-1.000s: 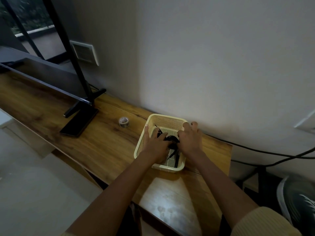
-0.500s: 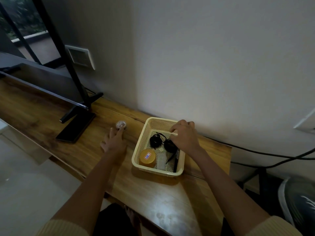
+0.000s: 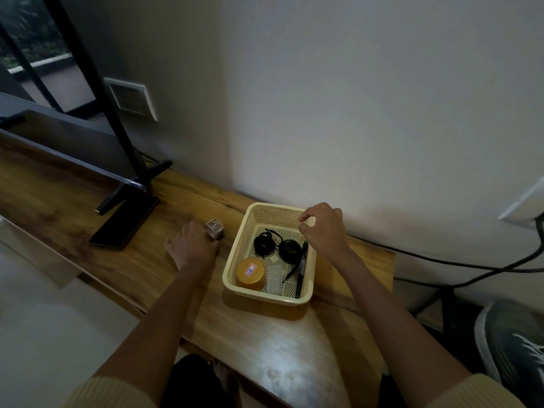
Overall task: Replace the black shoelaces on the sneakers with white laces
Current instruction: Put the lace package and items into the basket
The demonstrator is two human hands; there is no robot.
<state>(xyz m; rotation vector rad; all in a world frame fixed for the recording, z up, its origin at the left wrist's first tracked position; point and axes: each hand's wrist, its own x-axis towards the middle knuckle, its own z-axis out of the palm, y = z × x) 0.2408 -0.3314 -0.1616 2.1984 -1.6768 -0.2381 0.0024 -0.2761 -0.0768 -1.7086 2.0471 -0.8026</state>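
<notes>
Wooden desk (image 3: 141, 272): left hand (image 3: 191, 245) grips tape roll (image 3: 215, 229); right hand (image 3: 323, 231) pinches basket (image 3: 235, 260) rim.

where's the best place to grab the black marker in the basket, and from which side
Probably the marker at mid-barrel, from straight above, pinched across its width. It lies flat along the right wall of the basket, so the wall blocks a sideways reach, and the earphone cord lies close on its left.

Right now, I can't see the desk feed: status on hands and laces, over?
Left hand grips small roll. Right hand curled at basket rim, grip unclear. Black laces coiled in basket. No white laces seen.
</notes>
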